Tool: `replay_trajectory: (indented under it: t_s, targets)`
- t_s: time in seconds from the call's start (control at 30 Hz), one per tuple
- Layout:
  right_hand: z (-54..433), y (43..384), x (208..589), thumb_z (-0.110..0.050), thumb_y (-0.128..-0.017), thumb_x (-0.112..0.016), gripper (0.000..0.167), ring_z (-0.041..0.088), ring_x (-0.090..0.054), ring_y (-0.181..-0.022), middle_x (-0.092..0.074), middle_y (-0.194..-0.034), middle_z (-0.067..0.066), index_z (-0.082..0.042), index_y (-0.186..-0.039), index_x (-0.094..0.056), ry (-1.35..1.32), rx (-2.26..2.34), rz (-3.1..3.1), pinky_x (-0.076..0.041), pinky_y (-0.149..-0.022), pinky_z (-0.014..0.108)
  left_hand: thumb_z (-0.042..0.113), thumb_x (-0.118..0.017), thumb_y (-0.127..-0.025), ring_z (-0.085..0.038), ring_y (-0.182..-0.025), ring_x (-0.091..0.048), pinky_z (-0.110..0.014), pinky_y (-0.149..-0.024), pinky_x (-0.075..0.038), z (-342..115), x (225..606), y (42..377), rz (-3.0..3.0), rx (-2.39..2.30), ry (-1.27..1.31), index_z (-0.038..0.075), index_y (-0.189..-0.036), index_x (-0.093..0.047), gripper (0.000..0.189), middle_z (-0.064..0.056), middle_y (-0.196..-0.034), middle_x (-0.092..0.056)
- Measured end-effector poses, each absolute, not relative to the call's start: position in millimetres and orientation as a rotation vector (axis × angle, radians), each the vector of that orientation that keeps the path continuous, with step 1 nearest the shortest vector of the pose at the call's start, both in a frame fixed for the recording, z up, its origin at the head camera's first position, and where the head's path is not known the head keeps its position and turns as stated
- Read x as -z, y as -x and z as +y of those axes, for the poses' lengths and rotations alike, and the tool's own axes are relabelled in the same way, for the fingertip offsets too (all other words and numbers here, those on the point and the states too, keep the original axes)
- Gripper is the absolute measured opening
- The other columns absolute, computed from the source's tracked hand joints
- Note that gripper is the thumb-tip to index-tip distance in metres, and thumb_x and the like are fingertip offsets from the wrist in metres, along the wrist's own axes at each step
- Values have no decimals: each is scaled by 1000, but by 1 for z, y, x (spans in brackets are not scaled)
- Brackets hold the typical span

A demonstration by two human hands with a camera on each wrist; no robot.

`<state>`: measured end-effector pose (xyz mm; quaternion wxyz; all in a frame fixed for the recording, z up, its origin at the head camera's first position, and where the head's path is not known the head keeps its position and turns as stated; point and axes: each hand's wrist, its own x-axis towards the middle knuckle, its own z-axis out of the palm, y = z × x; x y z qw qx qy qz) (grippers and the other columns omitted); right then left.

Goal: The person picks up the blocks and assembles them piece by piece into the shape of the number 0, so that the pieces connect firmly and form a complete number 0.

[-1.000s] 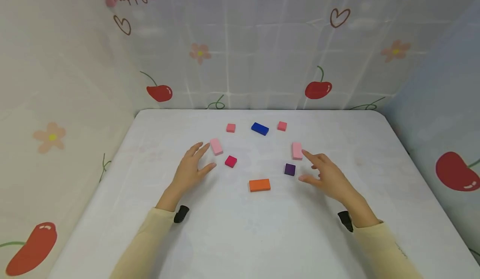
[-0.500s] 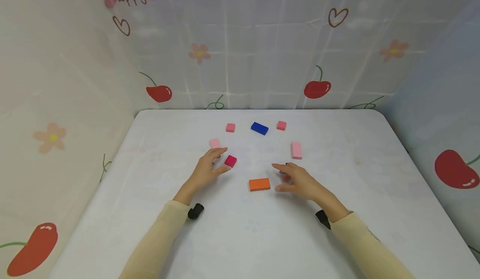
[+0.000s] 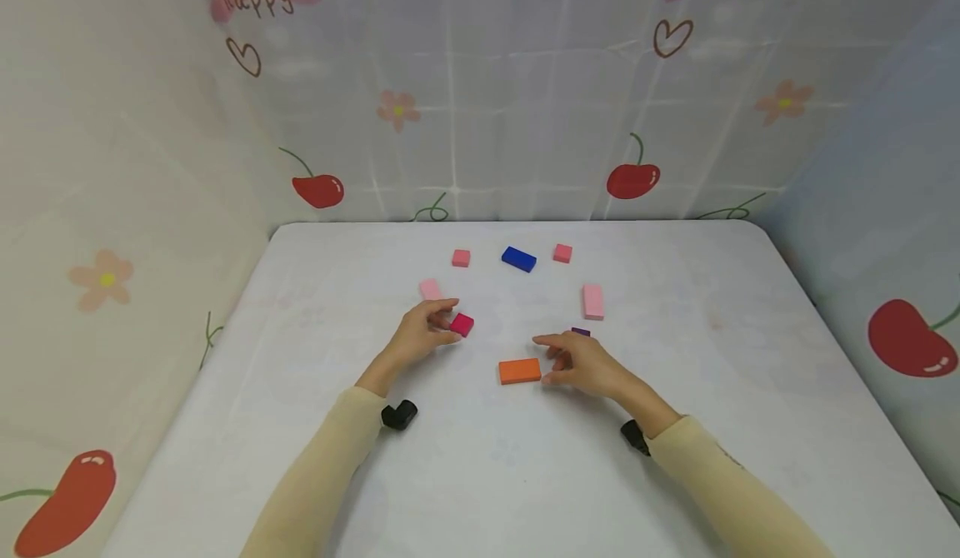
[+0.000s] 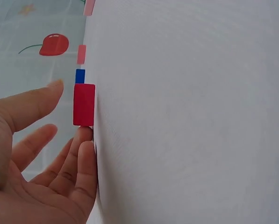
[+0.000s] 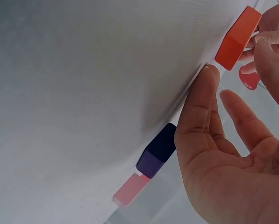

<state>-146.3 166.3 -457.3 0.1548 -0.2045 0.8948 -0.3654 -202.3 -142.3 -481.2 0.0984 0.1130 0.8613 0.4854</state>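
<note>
In the head view my left hand point(image 3: 416, 337) is beside a crimson block point(image 3: 462, 325). The left wrist view has its lower fingertips at that block's point(image 4: 84, 105) near edge, while thumb and index finger stand apart from it. Whether the fingertips touch it, I cannot tell. My right hand point(image 3: 588, 366) hovers low at the right end of an orange block point(image 3: 520, 371), its fingers parted. A gap separates those fingers from the orange block point(image 5: 238, 38) in the right wrist view. Behind the right hand a dark purple block point(image 3: 581, 331) is partly hidden.
A pale pink block point(image 3: 431, 289) lies behind the left hand, another pink block point(image 3: 592, 301) at the right. Farther back are a blue block point(image 3: 519, 259) and two small pink blocks, left point(image 3: 461, 258) and right point(image 3: 562, 253). A white table point(image 3: 450, 475) bears them all.
Both hands have come inward: the left moved right to the crimson block, the right moved left past the purple block to the orange one. The blocks have stayed in place.
</note>
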Motion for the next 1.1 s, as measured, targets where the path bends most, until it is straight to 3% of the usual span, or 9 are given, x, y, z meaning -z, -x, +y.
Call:
replay_trajectory:
  t_s: [0.27, 0.47, 0.77, 1.1]
  targets:
    - [162, 148, 461, -10, -81, -79, 53, 13, -56, -81, -63, -104, 12, -3, -130, -61, 552, 1063, 2593, -49, -73, 24, 6, -78, -81, -23, -98, -61, -24, -75, -50, -139, 487, 210, 2599, -1371, -365, 4, -130, -61, 52, -13, -116, -63]
    - [159, 149, 465, -8, -79, -80, 44, 13, -56, -79, -65, -99, 9, -3, -122, -67, 521, 1058, 2636, -49, -72, 24, 4, -79, -79, -21, -91, -60, -24, -76, -49, -136, 488, 212, 2664, -1321, -408, 0, -121, -67, 44, -12, -104, -64]
    - [157, 150, 466, -7, -79, -80, 31, 12, -55, -77, -66, -92, 5, -4, -109, -74, 472, 1096, 2632, -48, -68, 21, 6, -78, -81, -18, -86, -59, -23, -74, -46, -135, 490, 214, 2671, -1302, -378, 2, -116, -70, 36, -9, -98, -64]
    - [156, 150, 465, -7, -79, -80, 30, 12, -54, -75, -66, -91, 4, -4, -108, -74, 483, 1084, 2653, -46, -66, 20, 7, -78, -81, -16, -80, -56, -22, -68, -46, -133, 485, 211, 2645, -1262, -371, 0, -113, -71, 32, -8, -92, -65]
